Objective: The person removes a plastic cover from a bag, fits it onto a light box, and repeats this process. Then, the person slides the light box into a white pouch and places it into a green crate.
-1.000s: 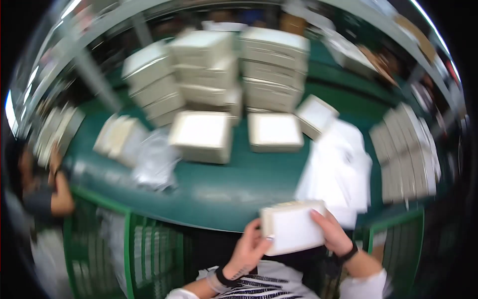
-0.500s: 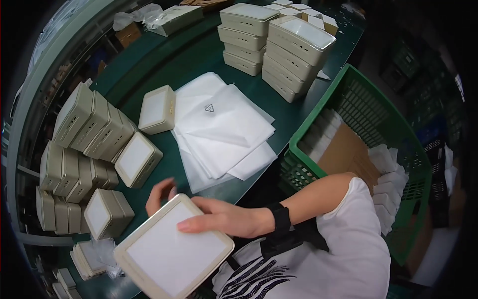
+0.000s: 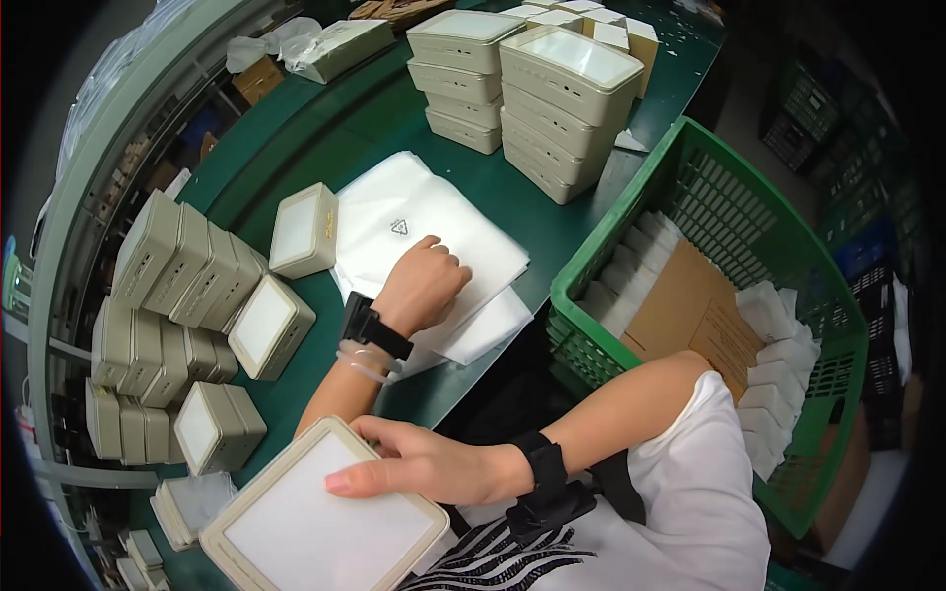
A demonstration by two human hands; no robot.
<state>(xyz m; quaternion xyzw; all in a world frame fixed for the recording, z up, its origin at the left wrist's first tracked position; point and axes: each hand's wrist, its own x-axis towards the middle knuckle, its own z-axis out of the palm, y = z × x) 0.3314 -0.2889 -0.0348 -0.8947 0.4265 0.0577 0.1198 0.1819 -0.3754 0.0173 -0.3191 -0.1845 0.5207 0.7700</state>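
Note:
My right hand (image 3: 429,461) grips a flat beige device (image 3: 315,512) with rounded corners and a pale face panel. Its thumb lies on the panel; the other fingers pass behind the far edge. Reaching out beyond the device, my left hand (image 3: 426,286) rests on a stack of white translucent bags (image 3: 473,227). Its fingers are curled down against the top bag, and whether they pinch it is hidden. A single beige device (image 3: 304,231) stands at the bags' left edge. Both wrists wear black bands.
Beige devices (image 3: 182,261) are piled on the left, with several more in stacks (image 3: 562,113) at the back. On the right stands a green crate (image 3: 591,325) holding white wrapped items and cardboard (image 3: 685,305). Small white boxes (image 3: 611,34) sit behind the back stacks.
My left hand has left the held device's far edge and moved forward onto the bags. My right hand keeps the device, which has shifted slightly left and down. The view has shifted a little.

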